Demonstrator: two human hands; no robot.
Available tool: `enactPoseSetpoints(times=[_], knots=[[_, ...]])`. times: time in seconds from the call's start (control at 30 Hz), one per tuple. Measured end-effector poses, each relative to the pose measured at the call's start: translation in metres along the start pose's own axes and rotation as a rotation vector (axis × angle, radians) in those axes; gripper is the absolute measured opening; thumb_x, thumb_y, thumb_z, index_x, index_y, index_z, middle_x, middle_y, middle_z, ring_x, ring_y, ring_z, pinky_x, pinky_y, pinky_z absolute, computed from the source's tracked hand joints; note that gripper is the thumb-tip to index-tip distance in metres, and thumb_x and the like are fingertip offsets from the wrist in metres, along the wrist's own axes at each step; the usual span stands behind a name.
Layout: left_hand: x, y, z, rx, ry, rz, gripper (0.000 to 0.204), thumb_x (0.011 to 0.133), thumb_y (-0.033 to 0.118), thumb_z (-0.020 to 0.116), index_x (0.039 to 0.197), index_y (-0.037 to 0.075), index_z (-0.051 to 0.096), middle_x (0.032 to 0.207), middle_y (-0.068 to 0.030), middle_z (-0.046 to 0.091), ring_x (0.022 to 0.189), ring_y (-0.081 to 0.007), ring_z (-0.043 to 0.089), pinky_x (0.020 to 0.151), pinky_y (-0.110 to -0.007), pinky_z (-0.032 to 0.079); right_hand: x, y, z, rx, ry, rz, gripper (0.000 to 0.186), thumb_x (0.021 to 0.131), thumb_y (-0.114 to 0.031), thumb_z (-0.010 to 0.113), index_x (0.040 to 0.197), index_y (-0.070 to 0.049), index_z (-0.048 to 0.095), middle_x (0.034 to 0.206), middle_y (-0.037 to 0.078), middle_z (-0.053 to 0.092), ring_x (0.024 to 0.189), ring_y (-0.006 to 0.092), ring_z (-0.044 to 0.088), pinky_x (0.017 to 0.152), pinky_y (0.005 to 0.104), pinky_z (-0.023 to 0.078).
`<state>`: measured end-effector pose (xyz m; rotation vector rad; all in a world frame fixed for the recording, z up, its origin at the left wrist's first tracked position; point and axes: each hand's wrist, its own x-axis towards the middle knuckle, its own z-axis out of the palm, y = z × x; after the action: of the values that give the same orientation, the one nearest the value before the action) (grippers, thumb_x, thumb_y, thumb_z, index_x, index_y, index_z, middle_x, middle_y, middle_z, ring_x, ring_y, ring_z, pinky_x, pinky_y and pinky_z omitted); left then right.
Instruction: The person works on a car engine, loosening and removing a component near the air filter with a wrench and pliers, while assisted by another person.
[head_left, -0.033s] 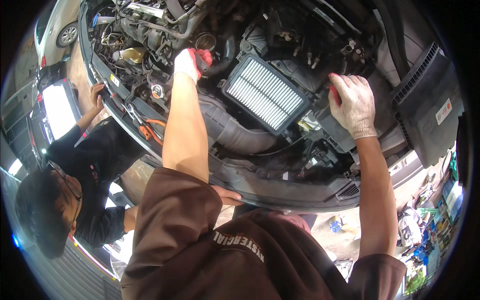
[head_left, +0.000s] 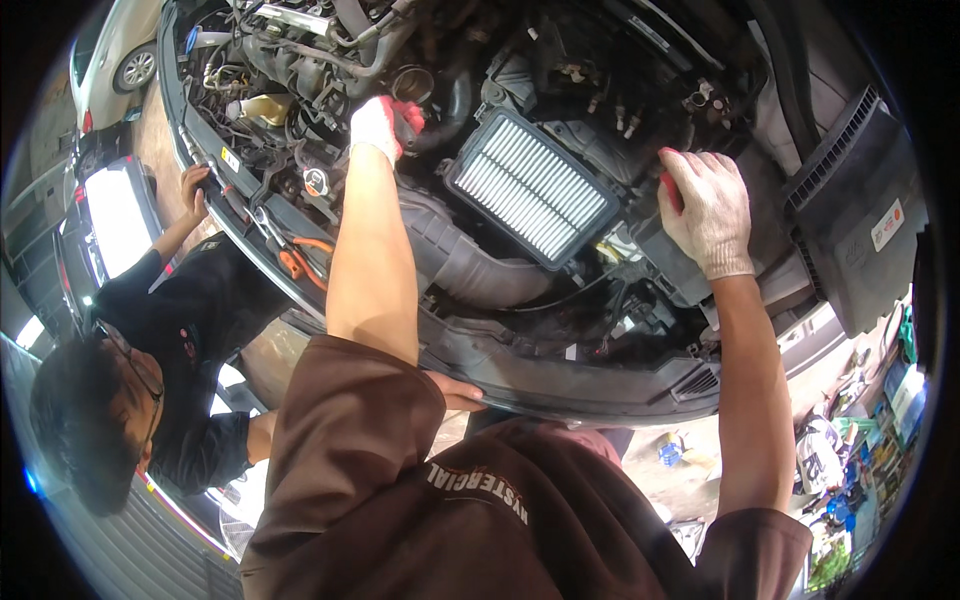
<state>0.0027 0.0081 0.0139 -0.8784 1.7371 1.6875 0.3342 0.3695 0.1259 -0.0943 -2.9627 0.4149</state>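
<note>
My left hand, in a white glove with a red palm, is closed around a dark part, too small to name, just below an open round metal-rimmed duct. A rectangular white pleated air filter in a dark frame lies between my hands. My right hand, gloved the same way, has its fingers curled down at the black parts right of the filter; whatever they grip is hidden. A corrugated black intake duct runs below the filter.
A co-worker leans in at the left, hands on the car's front edge. Orange-handled pliers lie on the front panel. A black cover rests at the right. Other cars stand at left; assorted items lie at lower right.
</note>
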Motion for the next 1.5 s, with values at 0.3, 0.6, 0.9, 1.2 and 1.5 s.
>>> enactPoseSetpoints(times=[0.3, 0.6, 0.9, 1.2, 1.5], knots=[[-0.003, -0.004, 0.011, -0.112, 0.031, 0.027, 0.029, 0.109, 0.017, 0.058, 0.119, -0.010, 0.061, 0.101, -0.0266, 0.073, 0.077, -0.0387, 0.075, 0.064, -0.051, 0.065, -0.001, 0.001, -0.004, -0.015, -0.016, 0.008, 0.030, 0.084, -0.015, 0.078, 0.112, -0.008, 0.074, 0.099, 0.011, 0.075, 0.100, 0.0306, 0.073, 0.102, 0.0447, 0.055], [0.006, -0.017, 0.013, -0.201, 0.056, 0.073, 0.026, 0.108, 0.013, 0.058, 0.121, -0.010, 0.062, 0.101, -0.0270, 0.073, 0.076, -0.0396, 0.074, 0.065, -0.053, 0.065, 0.013, -0.005, -0.005, 0.009, -0.030, 0.006, 0.030, 0.084, -0.015, 0.081, 0.112, -0.008, 0.074, 0.096, 0.011, 0.074, 0.095, 0.0309, 0.072, 0.100, 0.0443, 0.054], [0.015, -0.024, -0.007, -0.462, -0.216, -0.118, 0.033, 0.114, 0.025, 0.049, 0.122, -0.004, 0.062, 0.117, -0.0265, 0.076, 0.097, -0.0430, 0.077, 0.085, -0.057, 0.064, 0.130, -0.192, 0.105, 1.509, -0.570, 1.056, 0.071, 0.116, -0.059, 0.040, 0.120, 0.004, 0.073, 0.076, 0.014, 0.074, 0.059, 0.0230, 0.066, 0.056, 0.0386, 0.055], [-0.036, -0.011, 0.001, 0.176, -0.153, 0.016, 0.034, 0.109, 0.031, 0.070, 0.108, -0.003, 0.073, 0.101, -0.0175, 0.077, 0.078, -0.0276, 0.074, 0.067, -0.041, 0.062, 0.157, -0.227, 0.198, 1.112, 0.168, 0.678, 0.027, 0.101, -0.009, 0.073, 0.124, 0.003, 0.066, 0.096, 0.014, 0.078, 0.065, 0.0133, 0.066, 0.057, 0.0290, 0.053], [-0.016, -0.007, -0.023, -0.172, -0.317, -0.112, 0.036, 0.114, 0.015, 0.059, 0.142, -0.007, 0.067, 0.125, -0.0223, 0.074, 0.111, -0.0333, 0.069, 0.099, -0.045, 0.056, 0.172, -0.235, 0.140, 1.717, -0.207, 1.140, 0.033, 0.109, -0.026, 0.068, 0.119, 0.005, 0.065, 0.093, 0.015, 0.075, 0.064, 0.0184, 0.069, 0.058, 0.0318, 0.059]])
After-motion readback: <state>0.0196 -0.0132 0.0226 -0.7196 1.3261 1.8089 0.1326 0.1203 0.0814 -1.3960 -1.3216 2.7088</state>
